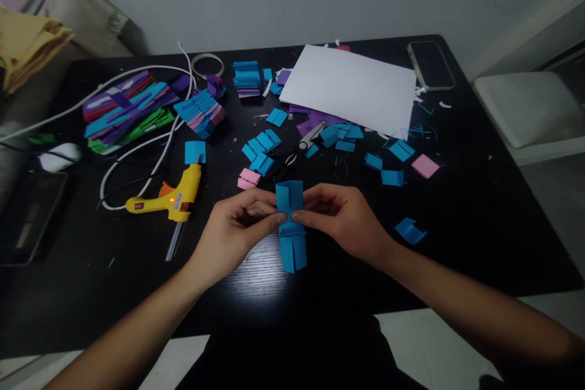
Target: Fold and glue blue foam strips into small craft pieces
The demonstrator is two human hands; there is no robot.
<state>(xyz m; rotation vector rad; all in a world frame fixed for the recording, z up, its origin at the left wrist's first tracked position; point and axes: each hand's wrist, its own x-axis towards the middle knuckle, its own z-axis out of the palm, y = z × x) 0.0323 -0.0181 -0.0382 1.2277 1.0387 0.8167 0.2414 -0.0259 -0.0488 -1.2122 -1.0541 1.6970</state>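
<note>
Between my two hands is a folded strip of blue paper [291, 250], held upright above the front of the black table. Thumb and fingers of my left hand [233, 225] pinch its left edge, while my right hand [345, 216] pinches the right edge at the same height. Flaps fold toward the strip's middle at top and bottom, with a crease below my thumbs. Just beyond my hands lie folded blue paper pieces [261, 145], a pink folded piece [248, 179] and scissors [304, 143], whose dark handles are partly hidden.
Left of my hands, a yellow glue gun [176, 196] with a lit orange light rests near a looping white cable [103, 180]. Bundled coloured strips [128, 106] lie behind it. White paper sheets [351, 88] and a phone [431, 65] occupy the back right.
</note>
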